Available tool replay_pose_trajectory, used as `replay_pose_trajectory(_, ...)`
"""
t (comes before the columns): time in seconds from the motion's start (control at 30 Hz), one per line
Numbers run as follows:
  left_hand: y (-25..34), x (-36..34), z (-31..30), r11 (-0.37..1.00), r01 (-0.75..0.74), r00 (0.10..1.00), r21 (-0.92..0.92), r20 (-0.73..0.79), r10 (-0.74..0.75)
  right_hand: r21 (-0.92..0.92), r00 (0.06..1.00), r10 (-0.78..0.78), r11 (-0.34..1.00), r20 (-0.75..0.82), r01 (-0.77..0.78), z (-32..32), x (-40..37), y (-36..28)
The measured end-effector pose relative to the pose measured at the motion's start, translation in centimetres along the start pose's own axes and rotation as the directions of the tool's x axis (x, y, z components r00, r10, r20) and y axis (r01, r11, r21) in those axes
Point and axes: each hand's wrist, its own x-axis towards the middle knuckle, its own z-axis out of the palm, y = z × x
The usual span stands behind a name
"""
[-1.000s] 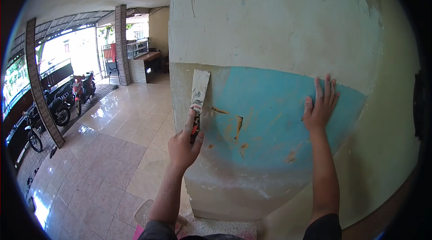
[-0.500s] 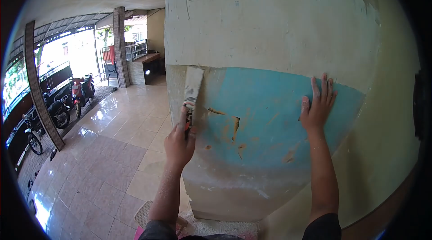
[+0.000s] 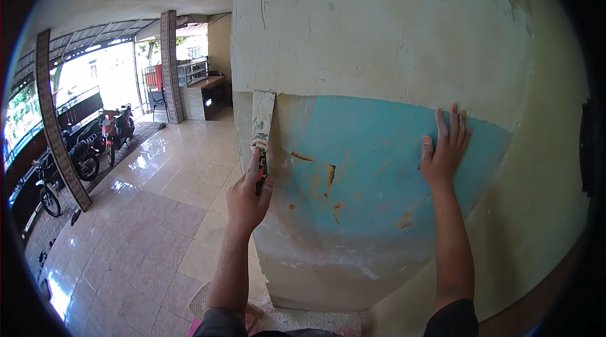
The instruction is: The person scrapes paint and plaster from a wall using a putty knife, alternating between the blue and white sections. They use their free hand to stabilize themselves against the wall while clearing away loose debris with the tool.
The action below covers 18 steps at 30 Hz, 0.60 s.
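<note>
My left hand [image 3: 249,197] is closed around the dark handle of a putty knife [image 3: 262,119], index finger stretched along it toward the blade. The blade points up, its tip at the lower edge of the cream layer on the wall [image 3: 379,27], near the wall's left corner. My right hand [image 3: 445,152] lies flat with fingers spread on the blue patch [image 3: 372,147], fingertips at the cream border. Several brown gouges and chips [image 3: 330,179] mark the blue surface between my hands.
Shiny floor tiles [image 3: 158,217] stretch to the left. Parked motorcycles [image 3: 108,132] stand beyond a pillar [image 3: 60,122]. A counter [image 3: 205,87] is at the back. Below my left arm is a woven-looking beige object [image 3: 199,299], partly hidden. Another wall surface [image 3: 536,198] adjoins at the right.
My left hand and the putty knife have shifted slightly left, toward the wall's corner, and the blade is more upright. My right hand has stayed in place.
</note>
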Motion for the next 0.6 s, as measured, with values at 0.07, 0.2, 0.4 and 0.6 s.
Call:
replay_pose_trajectory(0.07, 0.1, 0.0, 0.1, 1.0, 0.017, 1.0, -0.013, 0.011, -0.017, -0.02, 1.0, -0.01, 1.0, 0.003, 0.01, 0.0, 0.0, 0.0)
replay_pose_trajectory(0.2, 1.0, -0.4, 0.4, 1.0, -0.015, 0.999, -0.022, 0.035, 0.016, 0.028, 1.0, 0.007, 1.0, -0.004, -0.007, 0.1, 0.0, 0.0)
replay_pose_trajectory(0.4, 1.8, -0.9, 1.2, 0.989, -0.145, 0.98, 0.013, 0.14, 0.142, 0.016, 1.0, 0.002, 1.0, 0.006, -0.002, -0.2, 0.1, 0.0)
replay_pose_trajectory(0.6, 1.0, -6.4, 4.4, 1.0, 0.0, 0.984, -0.025, 0.18, 0.004, 0.06, 1.0, 0.003, 0.998, -0.009, -0.003, -0.1, 0.0, 0.2)
